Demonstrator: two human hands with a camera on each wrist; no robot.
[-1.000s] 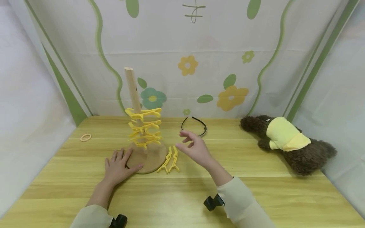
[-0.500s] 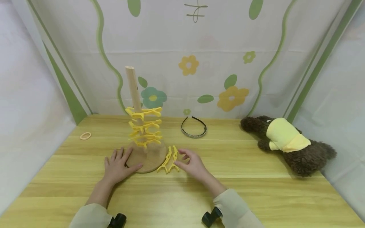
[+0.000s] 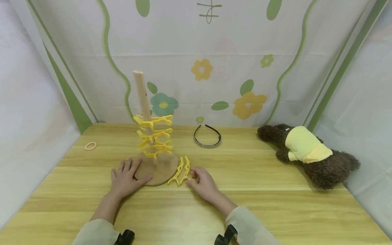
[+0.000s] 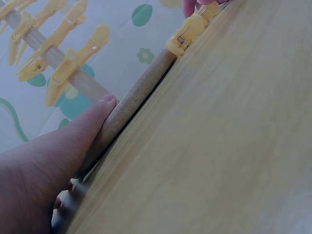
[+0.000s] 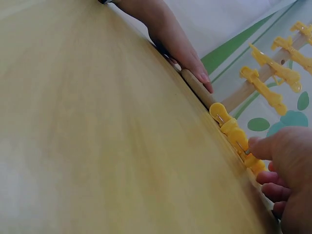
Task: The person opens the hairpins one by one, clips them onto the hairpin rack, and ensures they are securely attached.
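Observation:
My left hand lies spread over the left front of a round wooden base; its thumb rests on the base's edge. From the base rises a wooden pole with several yellow clothespins clipped to it at different heights. Two more yellow clothespins lie side by side at the base's right edge, a left one and a right one. My right hand has curled thumb and fingers at the right clothespin, which appears pinched between them in the right wrist view; the fingertips are partly hidden.
A black headband with sparkling trim lies behind my right hand. Far right is a dark brown plush toy in a yellow shirt. A small pale ring lies at the far left. A patterned cloth hangs behind the table.
My right hand has come down and toward me, from above the table beside the headband to the right clothespin. My left hand has stayed on the base.

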